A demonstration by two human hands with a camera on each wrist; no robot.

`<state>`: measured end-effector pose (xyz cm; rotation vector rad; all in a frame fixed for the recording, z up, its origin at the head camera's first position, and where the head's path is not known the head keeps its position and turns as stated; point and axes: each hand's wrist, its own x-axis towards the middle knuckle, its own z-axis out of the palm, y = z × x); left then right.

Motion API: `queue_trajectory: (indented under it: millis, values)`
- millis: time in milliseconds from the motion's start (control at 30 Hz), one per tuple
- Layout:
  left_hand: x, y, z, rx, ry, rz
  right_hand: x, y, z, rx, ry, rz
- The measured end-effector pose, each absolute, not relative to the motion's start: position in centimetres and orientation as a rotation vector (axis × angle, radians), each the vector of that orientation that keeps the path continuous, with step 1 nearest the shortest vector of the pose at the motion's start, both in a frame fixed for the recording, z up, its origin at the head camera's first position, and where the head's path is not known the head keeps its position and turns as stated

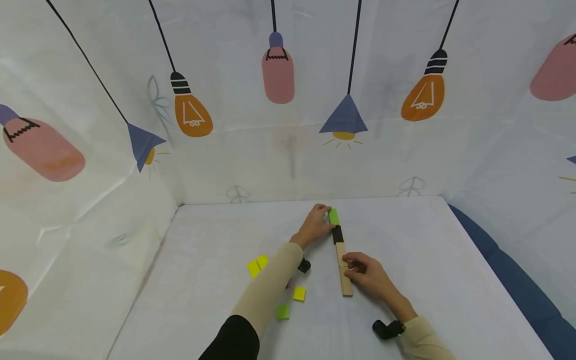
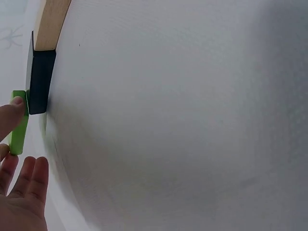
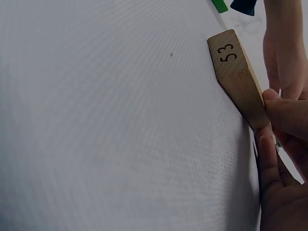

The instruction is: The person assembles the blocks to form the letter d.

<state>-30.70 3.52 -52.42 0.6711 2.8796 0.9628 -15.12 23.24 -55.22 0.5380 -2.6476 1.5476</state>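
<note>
Block row on white table, lamp-print sheeting behind

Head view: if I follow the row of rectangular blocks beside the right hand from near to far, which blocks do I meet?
Pale wooden rectangular blocks, black rectangular block, light green rectangular block pinched by the left hand.

A white table fills the lower middle of the head frame, its far edge crossing just below centre. Right of centre, a line of blocks runs down it: green block on top, black block next, then wood, marked 53 in the right wrist view. Left of this line lie a yellow pair, a lone yellow block and, lowest, another green one.
</note>
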Motion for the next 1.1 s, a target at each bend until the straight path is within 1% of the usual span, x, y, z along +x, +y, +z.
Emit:
queue_trajectory:
  millis: [300,633,1100]
  values:
    - [-30.8,3.7,-52.2,0.675,2.834,0.962,-15.1,23.2,-55.2,0.53,-2.648,1.548]
    - [-31.7,4.0,-52.7,0.67,2.81,0.922,-15.2,23.3,-55.3,0.518,-2.644,1.572]
    - [-31.7,4.2,-52.6,0.676,2.782,0.835,-15.1,23.2,-55.3,0.511,-2.644,1.555]
